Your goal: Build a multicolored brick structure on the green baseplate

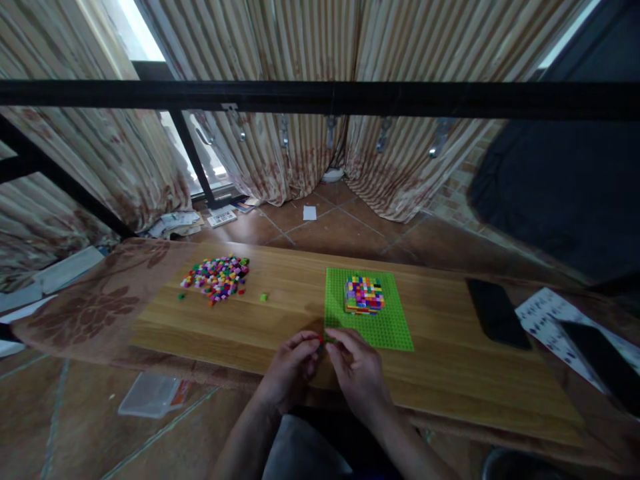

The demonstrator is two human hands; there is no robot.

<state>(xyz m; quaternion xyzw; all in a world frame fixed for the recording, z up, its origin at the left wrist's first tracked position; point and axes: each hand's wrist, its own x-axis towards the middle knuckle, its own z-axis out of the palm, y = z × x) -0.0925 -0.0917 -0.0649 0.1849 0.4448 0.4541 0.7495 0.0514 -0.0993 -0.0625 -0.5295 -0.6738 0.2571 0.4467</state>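
My left hand (294,365) is closed in a pinch on a small red toy brick (321,340), above the front edge of the wooden board. Close beside it, my right hand (359,370) has thumb and forefinger pressed together; what they hold, if anything, is too small to make out. Just beyond my right hand lies a green studded baseplate (370,333). On it stands a block built of many-coloured toy bricks (365,295). Off to the left is a loose pile of mixed bricks (220,277), and a lone lime-green brick (263,297) lies between pile and baseplate.
The wooden board (450,387) rests on a brown cloth (75,313). A black phone (497,313) lies at its right, near a printed sheet (560,327) and another dark device (600,360). A black rail (320,99) with hanging clips crosses beyond. A clear plastic box (149,395) sits on the floor.
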